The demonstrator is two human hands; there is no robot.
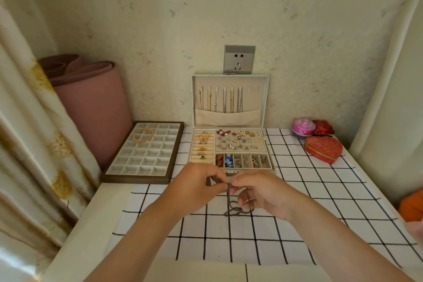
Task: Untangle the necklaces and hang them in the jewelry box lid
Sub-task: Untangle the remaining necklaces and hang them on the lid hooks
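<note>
Here we are over the surface, both hands meeting just in front of the open jewelry box. Our left hand has its fingers curled in, thumb and forefinger pinching the top of a dark necklace. Our right hand pinches the same spot from the other side, fingertips touching the left ones, its other fingers loosely bent beneath. From that pinch the chain drops straight down, and its lower part lies in tangled loops on the checked cloth, right between our wrists. Behind the hands the box lid stands upright against the wall, just below a socket. A row of gold and silver hanging chains hangs from its hooks, their lower ends tucked into the lid's pocket, and the two hooks at the right end look free. The box base holds rings on the left, earrings across the top right and small pieces in the front compartments. To the left sits a divided tray with gold bangles in its far corner, a rolled pink mat behind it. Off to the right we see a red heart-shaped box and a round pink box.
</note>
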